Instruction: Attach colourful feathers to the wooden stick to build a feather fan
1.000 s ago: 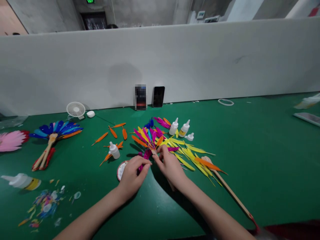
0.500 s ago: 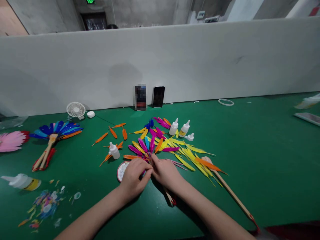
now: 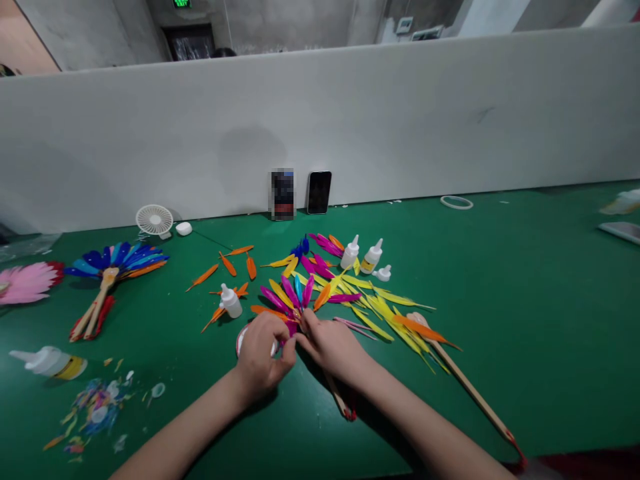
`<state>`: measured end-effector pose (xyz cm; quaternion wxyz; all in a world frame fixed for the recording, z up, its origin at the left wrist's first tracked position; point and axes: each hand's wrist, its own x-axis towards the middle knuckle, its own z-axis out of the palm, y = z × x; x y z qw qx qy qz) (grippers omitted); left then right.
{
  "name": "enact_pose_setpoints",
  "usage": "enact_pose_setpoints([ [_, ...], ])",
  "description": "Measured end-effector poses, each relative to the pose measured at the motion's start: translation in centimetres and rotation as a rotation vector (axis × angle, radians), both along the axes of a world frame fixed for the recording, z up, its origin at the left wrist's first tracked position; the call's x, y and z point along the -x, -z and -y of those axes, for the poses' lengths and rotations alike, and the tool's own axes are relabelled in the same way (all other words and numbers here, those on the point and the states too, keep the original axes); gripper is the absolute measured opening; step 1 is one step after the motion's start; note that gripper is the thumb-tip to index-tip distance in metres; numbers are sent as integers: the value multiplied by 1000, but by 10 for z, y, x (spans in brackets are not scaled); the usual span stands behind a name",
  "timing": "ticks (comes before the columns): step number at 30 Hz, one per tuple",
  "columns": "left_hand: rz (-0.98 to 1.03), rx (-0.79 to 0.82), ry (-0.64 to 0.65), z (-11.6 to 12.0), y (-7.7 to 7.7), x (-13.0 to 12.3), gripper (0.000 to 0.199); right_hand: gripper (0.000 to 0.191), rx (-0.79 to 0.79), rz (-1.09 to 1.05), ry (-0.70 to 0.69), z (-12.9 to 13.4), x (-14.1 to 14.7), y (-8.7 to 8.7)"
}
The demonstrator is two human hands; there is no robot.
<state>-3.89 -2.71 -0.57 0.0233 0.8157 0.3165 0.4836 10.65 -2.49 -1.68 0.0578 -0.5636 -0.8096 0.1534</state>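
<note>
In the middle of the green table lies a feather fan with magenta, yellow, blue and orange feathers spread from a wooden stick handle. My right hand is closed around the fan where feathers and handle meet, hiding most of the joint. To its left, my left hand has thumb and forefinger pinched at a magenta feather low on the fan's left side; the fingertips partly cover it. Beneath my left hand a small round red-rimmed dish shows in part.
Loose yellow feathers and orange feathers lie around the fan. Several glue bottles stand nearby; one glue bottle lies left. A finished-looking blue fan, a wooden stick, feather scraps and a phone surround the work.
My left hand has drawn slightly down, its fingers apart from my right hand's, and more of the magenta feather shows. My right hand keeps its hold. The view has shifted slightly.
</note>
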Motion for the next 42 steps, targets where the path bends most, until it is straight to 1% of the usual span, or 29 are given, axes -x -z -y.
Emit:
enact_pose_setpoints([
  [2, 57, -49, -23, -5, -6, 7, 13, 14, -15, -13, 37, 0, 0, 0],
  [3, 96, -63, -59, -8, -10, 12, 13, 13, -22, -17, 55, 0, 1, 0],
  [5, 208, -71, -177, -17, -20, 23, 14, 12, -37, -30, 83, -1, 1, 0],
  [7, 344, -22, -327, -28, -31, 36, 13, 11, -43, -41, 96, -1, 2, 1],
  [10, 463, 95, -532, -49, -48, 59, 13, 12, -24, -42, 101, -1, 2, 1],
  [11, 444, 152, -590, -56, -52, 67, 15, 12, -14, -38, 103, -1, 2, 0],
  [13, 289, 382, -623, -71, -55, 81, 16, 13, 1, -30, 106, -1, 2, -1],
  [15, 65, 616, -633, -84, -50, 92, 14, 14, 6, -19, 105, -1, 2, -2],
  [16, -87, 704, -612, -90, -46, 96, 11, 14, 5, -13, 98, -1, 2, -1],
  [17, -229, 748, -607, -96, -41, 99, 11, 15, 3, -8, 89, -1, 2, -1],
  [18, -356, 749, -608, -101, -35, 100, 13, 15, -1, -3, 76, 0, 2, 0],
  [20, -571, 684, -589, -109, -22, 99, 22, 16, -12, 4, 51, 0, 1, 2],
  [22, -696, 601, -519, -118, -11, 97, 36, 17, -20, 5, 31, 0, 1, 4],
  [24, -739, 576, -481, -126, -1, 94, 41, 18, -22, 2, 19, 0, 1, 5],
  [26, -787, 560, -456, -134, 7, 92, 37, 19, -15, 2, 14, -1, 1, 4],
  [29, -817, 548, -461, -141, 12, 88, 30, 19, -5, 3, 13, -2, 1, 2],
  [33, -867, 526, -498, -142, 14, 84, 30, 20, -28, -17, 10, -1, 1, 1],
  [36, -892, 510, -516, -141, 13, 83, 28, 16, -44, -43, 17, 0, 0, 2],
  [42, -863, 497, -506, -142, 14, 83, 20, 9, -79, -110, 104, -3, -3, 1],
])
